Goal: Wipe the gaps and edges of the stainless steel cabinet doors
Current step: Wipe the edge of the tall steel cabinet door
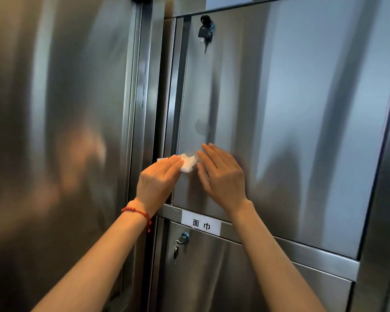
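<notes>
Starting at the left, we face a broad stainless steel panel [61,131], and just to its right runs the dark vertical gap [161,109] that separates it from the upper cabinet door [291,131]. That gap's long axis runs straight up and down, and it lies directly under our left hand [158,181], whose straight fingers press a white wipe [188,164] flat against the door's left edge; a red string bracelet [136,212] circles that wrist. Our right hand [221,176] rests flat on the door face just beside the wipe, fingers straight and touching the cloth's right corner, holding nothing. The hands sit close together, nearly meeting over the wipe. We judge the left hand is the nearer one to the gap, so the coming stroke should travel along that vertical line. Above hangs a bunch of keys [205,33] in the lock; below, a white label [201,222] sits on the horizontal rail.
</notes>
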